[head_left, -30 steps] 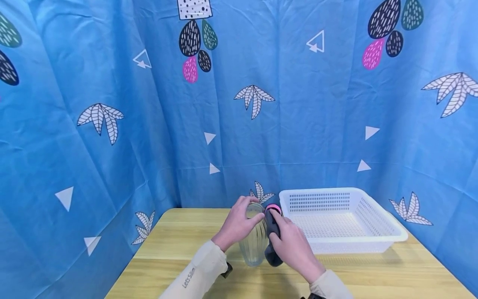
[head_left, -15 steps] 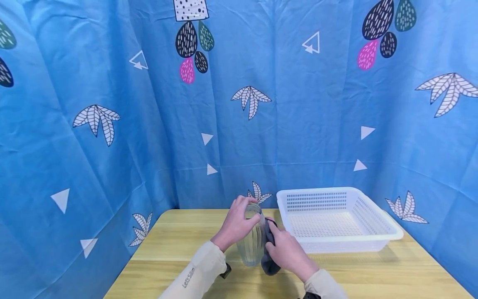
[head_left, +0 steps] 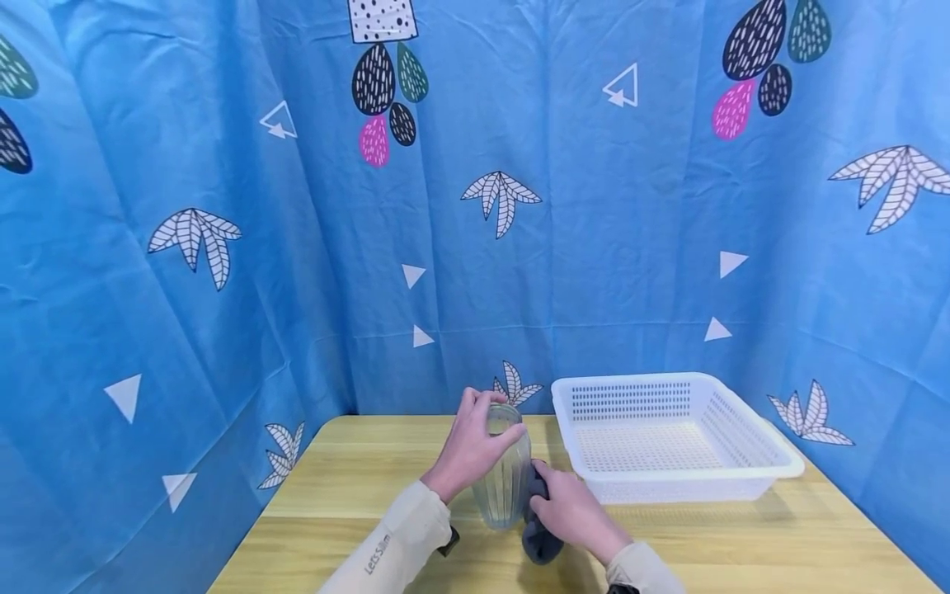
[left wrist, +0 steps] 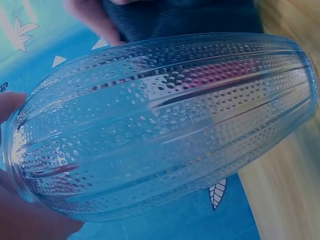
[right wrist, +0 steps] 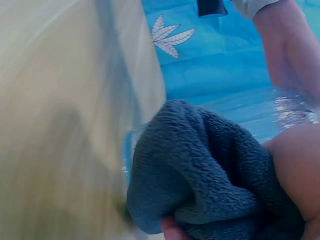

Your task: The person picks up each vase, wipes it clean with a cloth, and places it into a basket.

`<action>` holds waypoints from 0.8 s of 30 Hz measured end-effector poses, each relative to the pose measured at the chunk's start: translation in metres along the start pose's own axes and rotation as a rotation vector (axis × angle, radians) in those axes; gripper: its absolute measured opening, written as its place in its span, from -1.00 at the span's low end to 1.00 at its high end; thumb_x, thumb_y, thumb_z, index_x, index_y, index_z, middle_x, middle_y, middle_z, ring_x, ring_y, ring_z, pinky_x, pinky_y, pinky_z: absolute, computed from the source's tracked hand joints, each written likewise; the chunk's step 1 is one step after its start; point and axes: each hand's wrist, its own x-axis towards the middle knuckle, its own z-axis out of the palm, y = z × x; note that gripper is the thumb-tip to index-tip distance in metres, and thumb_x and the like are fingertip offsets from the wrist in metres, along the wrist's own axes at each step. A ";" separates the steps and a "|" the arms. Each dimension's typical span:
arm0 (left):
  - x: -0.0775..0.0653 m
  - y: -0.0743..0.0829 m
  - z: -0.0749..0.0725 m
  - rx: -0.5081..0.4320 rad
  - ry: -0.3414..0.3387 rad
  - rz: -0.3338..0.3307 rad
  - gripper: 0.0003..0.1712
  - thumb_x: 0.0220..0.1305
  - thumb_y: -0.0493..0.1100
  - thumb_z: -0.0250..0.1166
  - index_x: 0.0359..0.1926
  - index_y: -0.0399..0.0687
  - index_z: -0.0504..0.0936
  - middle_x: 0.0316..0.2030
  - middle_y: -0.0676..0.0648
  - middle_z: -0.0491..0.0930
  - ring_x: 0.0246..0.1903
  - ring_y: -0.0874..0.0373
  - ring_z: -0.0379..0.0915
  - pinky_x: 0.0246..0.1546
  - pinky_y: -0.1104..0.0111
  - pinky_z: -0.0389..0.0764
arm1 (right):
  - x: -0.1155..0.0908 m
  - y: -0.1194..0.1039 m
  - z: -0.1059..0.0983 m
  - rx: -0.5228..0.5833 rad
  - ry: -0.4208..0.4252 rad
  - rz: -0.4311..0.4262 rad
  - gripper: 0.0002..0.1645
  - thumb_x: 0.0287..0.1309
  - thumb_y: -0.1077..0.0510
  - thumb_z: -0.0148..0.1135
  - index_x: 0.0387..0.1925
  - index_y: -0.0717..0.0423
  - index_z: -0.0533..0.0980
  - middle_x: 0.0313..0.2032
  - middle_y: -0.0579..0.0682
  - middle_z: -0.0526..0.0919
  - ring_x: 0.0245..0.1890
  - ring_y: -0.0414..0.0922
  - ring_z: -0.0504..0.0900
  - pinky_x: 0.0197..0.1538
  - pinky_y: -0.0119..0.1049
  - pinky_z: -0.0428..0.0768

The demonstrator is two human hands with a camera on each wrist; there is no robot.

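A clear ribbed glass vase [head_left: 501, 488] stands upright over the table, dotted all over in the left wrist view. Around its rim the fingers and thumb of my left hand [head_left: 469, 450] grip it from the left. My right hand [head_left: 575, 507] holds a dark grey cloth [head_left: 540, 541] against the vase's right side, low down. In the right wrist view the bunched, fuzzy cloth [right wrist: 187, 160] covers much of the glass vase [right wrist: 250, 112] behind it. Most of the right fingers are hidden by the cloth. Whether the vase's base touches the table, I cannot tell.
A white perforated plastic basket [head_left: 742, 474] is at the right on the wooden table [head_left: 356, 470], just beyond my right hand. Blue patterned curtains [head_left: 631, 247] surround the table's back and sides.
My right hand has moved down along the vase's right side with the cloth. The cloth's pink edge, seen a second ago, is now out of sight. My left hand keeps its grip on the rim.
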 end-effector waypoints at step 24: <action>0.001 -0.002 -0.003 0.012 -0.019 0.069 -0.53 0.31 0.03 0.29 0.20 0.06 0.53 0.05 -0.04 0.42 0.12 0.06 0.39 0.14 0.03 0.46 | -0.001 -0.031 -0.024 -0.099 0.267 -0.081 -0.21 0.14 0.20 0.28 0.44 0.11 0.34 0.03 0.21 0.65 -0.16 0.02 0.66 -0.15 -0.04 0.63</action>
